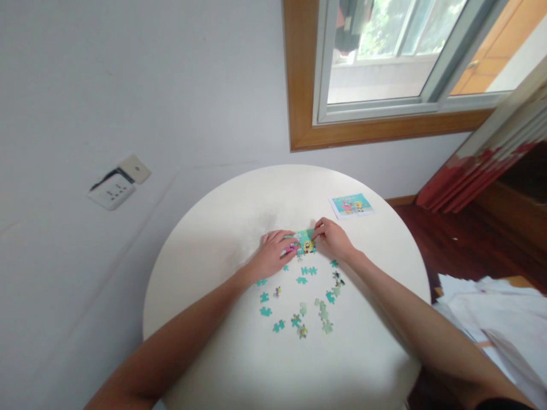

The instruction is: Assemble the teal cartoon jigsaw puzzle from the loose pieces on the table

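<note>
A partly joined jigsaw puzzle point(308, 246) with a yellow cartoon figure and a pink one lies on the round white table. My left hand point(276, 250) rests across its left side, fingers stretched out flat and covering part of the picture. At the puzzle's right edge, my right hand point(332, 238) has its fingers curled and pinched together on a puzzle piece, mostly hidden by the fingertips. Loose teal puzzle pieces point(265, 311) are scattered nearer to me, along with pale green pieces point(323, 314) and a few patterned ones point(302, 331).
A printed picture card point(352, 205) with similar cartoon figures lies at the back right of the table point(192, 250). Behind it are a white wall and a wood-framed window point(307, 135). Papers point(491, 319) are piled at the right, below a red and white curtain point(465, 171).
</note>
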`<state>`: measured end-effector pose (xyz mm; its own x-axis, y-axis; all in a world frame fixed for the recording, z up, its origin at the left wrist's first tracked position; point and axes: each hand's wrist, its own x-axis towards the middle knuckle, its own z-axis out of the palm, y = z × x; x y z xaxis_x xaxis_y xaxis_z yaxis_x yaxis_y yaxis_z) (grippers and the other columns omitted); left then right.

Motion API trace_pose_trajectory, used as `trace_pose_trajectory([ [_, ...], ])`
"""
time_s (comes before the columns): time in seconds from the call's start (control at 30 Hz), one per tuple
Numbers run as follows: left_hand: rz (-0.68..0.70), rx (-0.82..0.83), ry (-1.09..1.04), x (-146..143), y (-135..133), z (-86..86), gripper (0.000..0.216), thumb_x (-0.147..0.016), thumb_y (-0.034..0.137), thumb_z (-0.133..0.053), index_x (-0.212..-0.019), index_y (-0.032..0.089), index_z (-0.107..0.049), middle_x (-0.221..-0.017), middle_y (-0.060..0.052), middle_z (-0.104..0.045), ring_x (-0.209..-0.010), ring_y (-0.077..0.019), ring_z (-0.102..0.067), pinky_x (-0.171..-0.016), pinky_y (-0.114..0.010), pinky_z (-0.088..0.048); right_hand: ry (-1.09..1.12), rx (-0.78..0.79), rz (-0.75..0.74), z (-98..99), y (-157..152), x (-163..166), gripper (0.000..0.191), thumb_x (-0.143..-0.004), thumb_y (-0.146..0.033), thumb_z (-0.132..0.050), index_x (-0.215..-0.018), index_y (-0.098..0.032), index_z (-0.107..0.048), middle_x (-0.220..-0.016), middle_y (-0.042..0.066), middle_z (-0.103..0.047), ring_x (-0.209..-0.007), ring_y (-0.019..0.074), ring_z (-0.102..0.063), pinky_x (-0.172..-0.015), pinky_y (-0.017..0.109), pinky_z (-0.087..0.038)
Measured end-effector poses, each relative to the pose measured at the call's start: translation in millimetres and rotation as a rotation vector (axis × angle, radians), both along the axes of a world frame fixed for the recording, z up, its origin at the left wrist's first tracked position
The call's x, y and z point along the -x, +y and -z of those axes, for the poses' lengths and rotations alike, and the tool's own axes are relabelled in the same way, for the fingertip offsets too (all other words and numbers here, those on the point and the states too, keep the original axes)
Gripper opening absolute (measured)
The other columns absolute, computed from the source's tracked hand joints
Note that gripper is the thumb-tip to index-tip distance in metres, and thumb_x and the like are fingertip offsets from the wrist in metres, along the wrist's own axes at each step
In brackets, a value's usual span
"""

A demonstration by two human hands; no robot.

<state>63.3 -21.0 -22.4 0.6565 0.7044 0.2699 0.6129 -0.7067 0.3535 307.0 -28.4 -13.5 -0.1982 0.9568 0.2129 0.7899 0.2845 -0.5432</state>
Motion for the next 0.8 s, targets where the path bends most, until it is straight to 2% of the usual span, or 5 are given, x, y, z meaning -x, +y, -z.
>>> trace_pose_trajectory([
  [0.33,0.000,0.015,0.007,-0.5,-1.8,-3.3,0.026,-0.097,0.036,-0.056,-0.121,0.031,-0.064,-0.134,-0.003,-0.058,-0.127,-0.0232,-0.049,-0.108,-0.043,-0.034,0.058,-0.063,0.006,2.1,0.9,-0.1,0.039,-0.079,0.001,-0.048,-0.081,-0.022,-0.078,-0.099,0.005,-0.068,-0.091,0.0182,-0.062,-0.084,0.029,-0.046],
  [0.5,-0.021,0.022,-0.078,3.2,3.9,-5.2,0.040,-0.095,0.038,-0.058,-0.134,0.029,-0.056,-0.138,-0.006,-0.056,-0.128,-0.0242,-0.049,-0.110,-0.043,-0.036,0.052,-0.058,-0.045,0.1,2.2,-3.2,0.032,-0.081,-0.001,-0.053,-0.087,-0.020,-0.078,-0.100,0.007,-0.067,-0.092,0.0198,-0.061,-0.084,0.031,-0.047],
  [0.7,-0.041,0.020,-0.090,11.6,11.2,-9.1,0.041,-0.091,0.040,-0.065,-0.131,0.030,-0.061,-0.134,-0.005,-0.059,-0.124,-0.0249,-0.052,-0.109,-0.044,-0.038,0.002,-0.036,-0.157,-10.2,-1.7,-8.1,0.014,-0.083,-0.016,-0.067,-0.093,-0.021,-0.077,-0.101,0.008,-0.066,-0.096,0.0217,-0.059,-0.088,0.034,-0.047],
  [0.8,-0.014,0.025,-0.059,11.2,8.1,-11.0,0.037,-0.090,0.044,-0.066,-0.125,0.032,-0.065,-0.134,-0.004,-0.060,-0.123,-0.0251,-0.052,-0.108,-0.044,-0.037,-0.035,-0.037,-0.212,-12.6,-3.6,-11.3,0.021,-0.080,-0.026,-0.074,-0.101,-0.022,-0.076,-0.106,0.009,-0.064,-0.098,0.0227,-0.058,-0.091,0.036,-0.047],
])
